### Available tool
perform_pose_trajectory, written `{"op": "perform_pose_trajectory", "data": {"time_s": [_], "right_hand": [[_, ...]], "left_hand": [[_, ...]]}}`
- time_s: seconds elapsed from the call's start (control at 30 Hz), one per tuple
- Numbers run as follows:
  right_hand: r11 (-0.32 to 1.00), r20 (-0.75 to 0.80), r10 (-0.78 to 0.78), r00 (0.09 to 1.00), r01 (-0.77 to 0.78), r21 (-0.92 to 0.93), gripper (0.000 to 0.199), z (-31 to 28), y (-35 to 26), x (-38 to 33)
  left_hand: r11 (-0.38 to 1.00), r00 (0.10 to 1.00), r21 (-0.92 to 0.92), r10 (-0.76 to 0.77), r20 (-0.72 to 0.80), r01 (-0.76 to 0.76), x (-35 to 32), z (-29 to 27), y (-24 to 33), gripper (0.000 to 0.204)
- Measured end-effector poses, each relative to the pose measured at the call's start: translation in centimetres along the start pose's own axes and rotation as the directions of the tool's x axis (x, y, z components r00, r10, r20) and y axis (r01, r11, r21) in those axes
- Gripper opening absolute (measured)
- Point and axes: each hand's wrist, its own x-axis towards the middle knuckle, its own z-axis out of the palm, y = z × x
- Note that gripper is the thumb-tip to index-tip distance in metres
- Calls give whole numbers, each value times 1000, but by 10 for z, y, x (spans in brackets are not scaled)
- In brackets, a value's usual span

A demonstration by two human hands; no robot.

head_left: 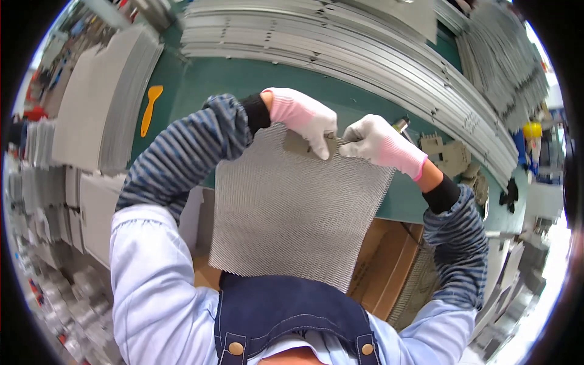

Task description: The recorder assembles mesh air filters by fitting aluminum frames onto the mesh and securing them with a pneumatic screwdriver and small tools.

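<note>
A silver metal mesh sheet (292,213) lies on the green table and reaches over its near edge toward my apron. At its far edge, my gloved left hand (307,121) is closed on a small flat grey plate (297,146), thumb pointing down onto it. Just beside it, my gloved right hand (378,143) pinches thin metal pieces (344,142) between thumb and forefinger, almost touching the plate. The exact kind of these pieces cannot be made out. Both hands are over the mesh.
Long silver metal profiles (292,42) run across the back. A yellow scraper (149,112) lies at left beside stacked grey panels (97,103). Small beige plates (447,155) and a metal tool (401,125) lie at right. Cardboard (383,261) stands below the table edge.
</note>
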Motion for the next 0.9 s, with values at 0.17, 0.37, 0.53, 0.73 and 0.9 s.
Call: {"op": "perform_pose_trajectory", "data": {"time_s": [0.17,0.37,0.53,0.73,0.9], "right_hand": [[827,-123,-107,987,20,-561,51,13,23,-1],[769,-307,-316,898,52,-638,87,66,0,50],[724,-396,-548,737,180,-666,75,85,17,72],[751,-342,-419,841,110,-651,63,71,5,73],[937,-355,-330,875,259,-233,41,57,14,57]], "left_hand": [[813,637,445,122,-761,376,-24,19,-9,59],[763,507,347,30,-861,545,-65,125,-41,78],[815,494,243,-60,-868,526,-62,138,-48,72],[865,445,240,21,-895,441,-65,129,-46,73],[907,-91,-391,-408,-909,-158,-106,124,-65,61]]}}
